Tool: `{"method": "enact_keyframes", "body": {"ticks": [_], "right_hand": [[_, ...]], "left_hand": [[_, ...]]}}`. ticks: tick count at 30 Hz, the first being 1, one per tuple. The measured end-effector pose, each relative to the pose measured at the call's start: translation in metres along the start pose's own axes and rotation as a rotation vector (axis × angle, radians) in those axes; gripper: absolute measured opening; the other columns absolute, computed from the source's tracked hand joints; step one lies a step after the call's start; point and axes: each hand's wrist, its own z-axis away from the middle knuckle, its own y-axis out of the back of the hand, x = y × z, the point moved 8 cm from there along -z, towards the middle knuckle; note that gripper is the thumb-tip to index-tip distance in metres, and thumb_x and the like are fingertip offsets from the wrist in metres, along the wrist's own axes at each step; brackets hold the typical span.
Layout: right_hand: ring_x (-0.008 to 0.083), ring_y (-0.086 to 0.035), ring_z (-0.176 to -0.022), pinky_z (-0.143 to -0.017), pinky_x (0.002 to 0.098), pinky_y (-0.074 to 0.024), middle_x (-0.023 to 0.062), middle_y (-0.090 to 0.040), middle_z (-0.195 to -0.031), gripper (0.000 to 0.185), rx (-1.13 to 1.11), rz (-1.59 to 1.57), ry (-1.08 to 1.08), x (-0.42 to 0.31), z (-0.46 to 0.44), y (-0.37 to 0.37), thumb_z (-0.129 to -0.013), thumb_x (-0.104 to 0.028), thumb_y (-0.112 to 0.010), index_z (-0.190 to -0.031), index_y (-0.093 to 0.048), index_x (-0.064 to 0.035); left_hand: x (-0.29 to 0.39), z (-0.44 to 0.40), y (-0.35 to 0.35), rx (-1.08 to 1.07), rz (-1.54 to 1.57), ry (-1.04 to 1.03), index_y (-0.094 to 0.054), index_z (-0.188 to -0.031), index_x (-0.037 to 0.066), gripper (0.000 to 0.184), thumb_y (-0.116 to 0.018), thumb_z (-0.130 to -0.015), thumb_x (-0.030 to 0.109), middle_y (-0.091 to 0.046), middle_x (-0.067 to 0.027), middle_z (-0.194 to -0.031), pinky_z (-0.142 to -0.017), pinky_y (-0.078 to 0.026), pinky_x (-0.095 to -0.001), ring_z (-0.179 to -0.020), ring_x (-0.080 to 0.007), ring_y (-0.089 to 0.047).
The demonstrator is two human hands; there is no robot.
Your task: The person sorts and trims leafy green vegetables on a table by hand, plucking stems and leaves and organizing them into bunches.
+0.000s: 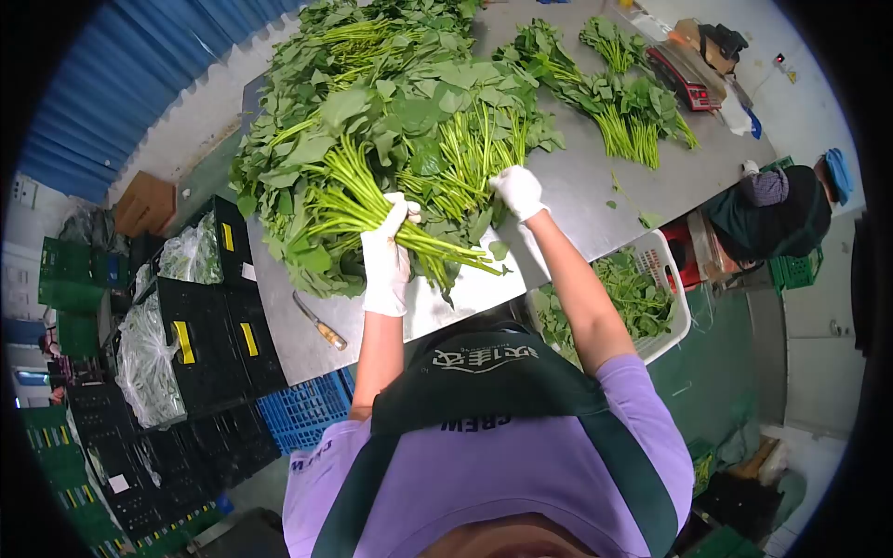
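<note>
The person's white-gloved left hand [387,253] reaches forward at the near side of the leafy pile [409,70], its fingers wrapped round a bunch of green stems [363,197]. This bunch slants across the hand, leaves over the pile, bare stem ends pointing right, toward the person. The gloved right hand [520,192], its arm angled inward, has its fingers bent in at stems on the pile's right edge; whether it grips any cannot be told. A wooden-handled knife [321,323] lies on the metal table [586,191], nearer the person than the pile.
</note>
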Motion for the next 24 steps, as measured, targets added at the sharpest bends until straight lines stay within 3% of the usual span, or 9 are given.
{"method": "enact_keyframes", "body": {"ticks": [1, 3, 5, 8, 11, 14, 17, 18, 24], "right_hand": [[0.0296, -0.063, -0.062, -0.058, 0.0363, -0.0485, 0.0149, -0.063, -0.067, 0.032, -0.096, 0.145, -0.040, 0.001, -0.007, -0.018, -0.074, -0.038, -0.068, -0.070, -0.068, -0.0062], [0.0327, -0.064, -0.068, -0.061, 0.0404, -0.0498, 0.0160, -0.064, -0.072, 0.036, 0.037, 0.245, 0.097, -0.022, 0.003, -0.020, -0.068, -0.042, -0.072, -0.071, -0.068, -0.0055], [0.0333, -0.064, -0.071, -0.063, 0.0400, -0.0500, 0.0165, -0.065, -0.073, 0.031, 0.049, 0.217, -0.006, -0.021, 0.006, -0.027, -0.068, -0.037, -0.073, -0.070, -0.067, -0.0064], [0.0323, -0.063, -0.068, -0.062, 0.0401, -0.0486, 0.0160, -0.064, -0.072, 0.029, 0.111, -0.085, -0.071, 0.001, 0.009, -0.017, -0.067, -0.035, -0.072, -0.070, -0.067, -0.0066], [0.0162, -0.059, -0.056, -0.054, 0.0301, -0.0448, 0.0074, -0.063, -0.063, 0.021, 0.217, -0.569, -0.047, 0.004, 0.024, 0.022, -0.071, -0.024, -0.072, -0.073, -0.066, -0.0035], [0.0036, -0.048, -0.056, -0.051, 0.0197, -0.0393, -0.0019, -0.057, -0.061, 0.011, 0.271, -0.747, 0.034, -0.036, 0.066, 0.087, -0.075, -0.012, -0.070, -0.077, -0.065, -0.0019], [0.0067, -0.051, -0.056, -0.052, 0.0224, -0.0415, 0.0014, -0.059, -0.064, 0.013, 0.337, -0.707, 0.111, -0.038, 0.083, 0.088, -0.075, -0.013, -0.070, -0.078, -0.065, -0.0017], [0.0103, -0.054, -0.057, -0.055, 0.0245, -0.0437, 0.0052, -0.060, -0.066, 0.014, 0.372, -0.537, 0.162, -0.042, 0.088, 0.090, -0.074, -0.014, -0.070, -0.079, -0.065, -0.0017], [0.0173, -0.058, -0.058, -0.055, 0.0286, -0.0456, 0.0072, -0.060, -0.067, 0.010, 0.499, -0.421, 0.268, -0.053, 0.113, 0.085, -0.072, -0.012, -0.070, -0.076, -0.064, -0.0053]], "left_hand": [[0.005, 0.003, 0.000, 0.015, -0.033, -0.020, -0.055, -0.097, 0.002, 0.018, -0.062, -0.081, 0.001, -0.063, -0.0098, -0.080, -0.067, -0.046, -0.0256, -0.069, -0.0155, -0.058], [0.015, 0.004, 0.005, 0.032, -0.081, -0.085, -0.055, -0.097, 0.002, 0.018, -0.061, -0.080, 0.000, -0.064, -0.0105, -0.079, -0.065, -0.047, -0.0257, -0.067, -0.0161, -0.059], [0.023, 0.007, 0.009, 0.056, -0.105, -0.115, -0.054, -0.097, 0.002, 0.019, -0.062, -0.080, 0.000, -0.064, -0.0103, -0.079, -0.065, -0.047, -0.0254, -0.068, -0.0162, -0.060], [0.031, 0.009, 0.016, 0.078, -0.144, -0.159, -0.054, -0.098, 0.002, 0.018, -0.061, -0.081, 0.000, -0.063, -0.0097, -0.079, -0.065, -0.047, -0.0256, -0.068, -0.0156, -0.060], [0.035, 0.007, 0.024, 0.137, -0.200, -0.161, -0.054, -0.097, 0.001, 0.017, -0.060, -0.082, -0.001, -0.063, -0.0089, -0.079, -0.064, -0.048, -0.0253, -0.068, -0.0154, -0.060], [0.034, 0.007, 0.023, 0.139, -0.195, -0.147, -0.054, -0.097, 0.001, 0.017, -0.060, -0.081, -0.002, -0.062, -0.0086, -0.079, -0.062, -0.049, -0.0252, -0.068, -0.0156, -0.061], [0.023, 0.001, 0.007, 0.085, -0.196, -0.144, -0.055, -0.098, -0.001, 0.018, -0.061, -0.081, -0.001, -0.062, -0.0087, -0.078, -0.064, -0.050, -0.0263, -0.068, -0.0168, -0.062], [0.017, 0.000, 0.001, 0.051, -0.152, -0.107, -0.055, -0.098, -0.001, 0.019, -0.062, -0.081, 0.001, -0.063, -0.0109, -0.078, -0.063, -0.049, -0.0248, -0.067, -0.0165, -0.061], [-0.016, -0.010, -0.021, -0.017, -0.127, 0.017, -0.054, -0.096, -0.003, 0.019, -0.062, -0.079, -0.003, -0.066, -0.0148, -0.083, -0.061, -0.048, -0.0226, -0.068, -0.0158, -0.062]]}}
